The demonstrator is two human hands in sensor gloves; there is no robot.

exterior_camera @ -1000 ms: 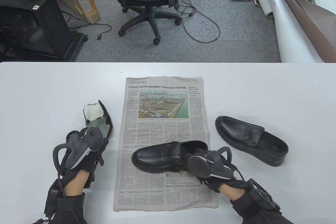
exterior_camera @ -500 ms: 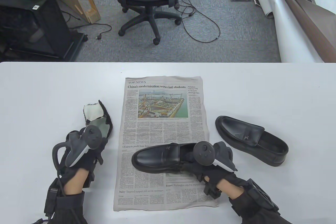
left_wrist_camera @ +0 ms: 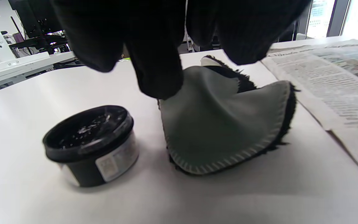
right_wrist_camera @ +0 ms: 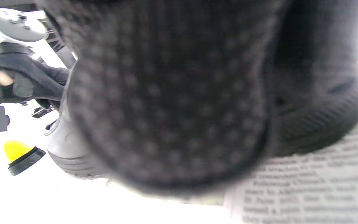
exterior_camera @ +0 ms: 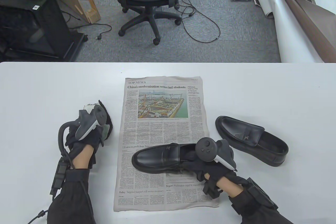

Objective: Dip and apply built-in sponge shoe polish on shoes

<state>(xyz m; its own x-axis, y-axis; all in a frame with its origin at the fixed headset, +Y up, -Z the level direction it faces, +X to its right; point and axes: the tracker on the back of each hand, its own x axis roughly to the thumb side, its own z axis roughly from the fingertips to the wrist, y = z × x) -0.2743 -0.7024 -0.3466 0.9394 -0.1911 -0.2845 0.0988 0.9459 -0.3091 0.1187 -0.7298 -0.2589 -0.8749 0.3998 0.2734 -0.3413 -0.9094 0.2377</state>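
A newspaper (exterior_camera: 164, 142) is being kept flat on the white tabletop (exterior_camera: 262, 90); the words "TOP NEWS" and "China's modernization wows intl students" are being shown at its top, and "Pakistan visit by FM" is printed beside them; lower down "US aims to profit from" can be read. A black shoe (exterior_camera: 160, 157) is being held on the lower part of the paper, toe to the left; its heel end is being gripped by the right hand (exterior_camera: 210, 167), whose fingers are curled round the back of the shoe. A second black shoe (exterior_camera: 250, 140) is lying on the bare tabletop just right of the paper, apart from the first one. On the left, a grey cloth with a fuzzy black edge (left_wrist_camera: 228, 124) is being touched by the fingers (left_wrist_camera: 157, 62) of the left hand (exterior_camera: 84, 140); whether the cloth is being pinched or only pressed cannot be told. A small black polish tub (left_wrist_camera: 90, 144) is standing just beside the cloth in the left wrist view; a white label is stuck on its side, but its writing is too blurred to be read.
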